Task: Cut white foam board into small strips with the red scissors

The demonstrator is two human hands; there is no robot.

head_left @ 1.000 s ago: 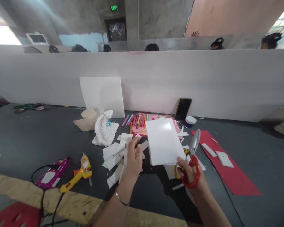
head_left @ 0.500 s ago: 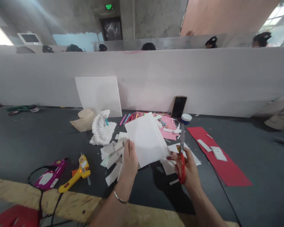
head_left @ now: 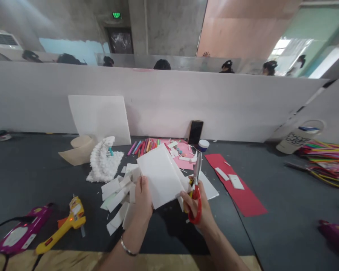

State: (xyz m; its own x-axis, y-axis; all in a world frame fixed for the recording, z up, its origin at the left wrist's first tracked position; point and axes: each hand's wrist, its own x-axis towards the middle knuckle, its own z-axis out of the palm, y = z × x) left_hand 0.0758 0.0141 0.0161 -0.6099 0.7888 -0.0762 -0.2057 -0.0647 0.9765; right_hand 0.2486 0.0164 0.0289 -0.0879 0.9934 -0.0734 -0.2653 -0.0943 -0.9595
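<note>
A square white sheet point(head_left: 159, 175), thick like card or foam board, is gripped along its left edge by my left hand point(head_left: 142, 199), thumb on top. In my right hand point(head_left: 203, 210) is a pair of scissors point(head_left: 196, 203) with red handles, blades pointing up and away from me. Its fingertips also touch the sheet's lower right corner. Cut white strips point(head_left: 118, 195) lie in a loose pile beside my left hand. Beyond the right hand, another white piece point(head_left: 209, 186) rests on the table.
A yellow glue gun point(head_left: 64, 226) and a purple corded device point(head_left: 25, 229) lie at left. Farther back are a fluffy white shape point(head_left: 101, 162), coloured pens point(head_left: 142, 146), a phone point(head_left: 196, 131) and a small jar point(head_left: 203, 145). Red card point(head_left: 243, 197) lies at right, with more scissors point(head_left: 316, 172) beyond.
My view has swung to the right, bringing a bucket-like container and colourful strips into sight. Both hands still hold the sheet and scissors; the right hand has come nearer the sheet's corner.
</note>
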